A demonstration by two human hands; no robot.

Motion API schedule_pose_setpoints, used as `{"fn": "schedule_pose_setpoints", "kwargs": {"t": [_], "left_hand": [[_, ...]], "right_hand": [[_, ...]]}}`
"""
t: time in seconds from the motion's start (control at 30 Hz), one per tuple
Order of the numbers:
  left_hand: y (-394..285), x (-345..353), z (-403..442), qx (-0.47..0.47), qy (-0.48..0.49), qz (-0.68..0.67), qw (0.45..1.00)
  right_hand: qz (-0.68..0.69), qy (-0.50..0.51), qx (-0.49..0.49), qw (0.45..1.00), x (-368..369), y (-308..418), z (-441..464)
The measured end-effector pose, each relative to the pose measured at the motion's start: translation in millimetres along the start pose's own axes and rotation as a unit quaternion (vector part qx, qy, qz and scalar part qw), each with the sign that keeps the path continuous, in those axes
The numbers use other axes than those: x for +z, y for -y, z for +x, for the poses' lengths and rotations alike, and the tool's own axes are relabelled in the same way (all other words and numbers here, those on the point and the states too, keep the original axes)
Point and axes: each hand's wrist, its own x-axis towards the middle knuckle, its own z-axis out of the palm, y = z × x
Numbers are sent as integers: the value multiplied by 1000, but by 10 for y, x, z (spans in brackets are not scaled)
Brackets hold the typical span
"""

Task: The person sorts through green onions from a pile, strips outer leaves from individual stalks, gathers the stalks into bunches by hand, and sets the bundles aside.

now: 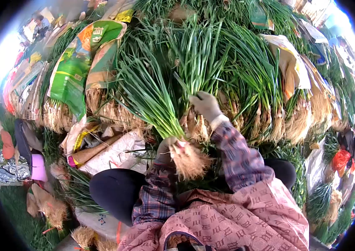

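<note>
My gloved left hand [165, 151] is closed around the lower stalks of a bunch of green garlic [156, 109]. Its pale, stringy roots [190, 161] hang out toward my lap, and its long leaves point away to the upper left. Farther forward, my gloved right hand [206, 104] has its fingers wrapped round the stalks of a second clump of green garlic [200, 56]. Bulbs and roots of plants [195, 125] show just below that hand. The right fingertips are partly hidden by the glove and the stalks.
A long heap of green garlic [248, 62] stretches across in front, roots facing me. Printed sacks [70, 81] cover its left part, and another sack [288, 60] lies at right. A white sack [116, 152] is beside my left knee. Someone's legs [22, 142] show at far left.
</note>
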Motion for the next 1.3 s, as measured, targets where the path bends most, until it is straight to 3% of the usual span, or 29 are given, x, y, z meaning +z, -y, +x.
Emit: {"fn": "schedule_pose_setpoints", "kwargs": {"t": [0.07, 0.1, 0.13, 0.17, 0.23, 0.27, 0.3, 0.33, 0.4, 0.43, 0.47, 0.5, 0.57, 0.6, 0.67, 0.7, 0.73, 0.8, 0.83, 0.9, 0.93, 1.03, 1.07, 1.13, 1.2, 1.27, 1.3], "left_hand": [[156, 513, 237, 139, -134, -28, 981], [164, 767, 404, 184, -171, -35, 967], [-108, 1315, 684, 193, -269, -32, 943], [-194, 1189, 579, 155, -224, -24, 962], [-236, 938, 439, 108, -211, 10, 971], [-225, 744, 321, 98, -218, 19, 971], [-212, 551, 201, 87, -225, 28, 970], [-169, 516, 147, 78, -261, 62, 960], [-107, 711, 226, 73, -356, 140, 921], [-93, 956, 371, 75, -416, 182, 888], [-90, 698, 143, 73, -416, 235, 876], [-93, 459, -67, 71, -416, 286, 860], [-173, 508, 60, 57, -344, 222, 910], [-213, 1028, 497, 63, -331, 171, 926], [-76, 1382, 753, 169, -394, 145, 892], [-62, 1205, 618, 128, -384, 56, 913], [-84, 1156, 590, 125, -374, 49, 918], [-88, 1095, 528, 123, -357, 33, 926], [-116, 1207, 600, 126, -335, 12, 934], [-129, 1039, 507, 145, -263, 7, 954], [-158, 1108, 547, 162, -238, 10, 958], [-201, 1271, 577, 176, -306, -15, 935], [-194, 1327, 598, 180, -331, -39, 926], [-199, 1222, 606, 176, -304, -5, 936], [-215, 1163, 589, 157, -310, 0, 938], [-233, 896, 421, 149, -331, 113, 925], [-255, 739, 269, 107, -326, 124, 931]], "right_hand": [[-41, -73, -32, 996, -329, 30, -187], [-163, -83, -74, 980, -435, 25, -302], [-280, -96, -119, 948, -511, 74, -354], [-166, -82, -71, 980, -530, 118, -453], [-91, -173, -155, 968, -282, -193, -505], [-69, -113, -129, 983, -240, -121, -585], [-185, -52, -219, 957, -212, -101, -650], [-240, 7, -194, 951, -161, 109, -811], [-255, -18, -344, 904, -93, 149, -929], [-290, 88, -234, 924, -146, 232, -884], [-140, 2, -268, 953, -181, 119, -859], [-166, -39, -281, 944, -255, 53, -743], [-272, -117, -334, 895, -394, 196, -666], [-314, -65, -292, 901, -362, 267, -636], [-451, 21, -222, 864, -72, 133, -480], [-483, 72, -181, 854, 55, 149, -444], [-371, 114, -170, 906, 131, 17, -311], [-297, -63, -272, 913, 325, -260, -234], [-220, -3, -136, 966, 189, 34, -291], [-157, -97, -18, 983, 15, -189, 61], [-31, -168, 3, 985, -156, -38, 8], [-164, -114, -142, 970, -22, 94, 41], [-275, -50, 5, 960, 108, 209, 69], [-434, -34, 17, 900, 275, 291, 171], [-387, -14, 39, 921, 196, 401, 191], [-310, -8, 18, 950, 106, 123, 311], [-211, 43, 6, 976, -13, 158, 214]]}}
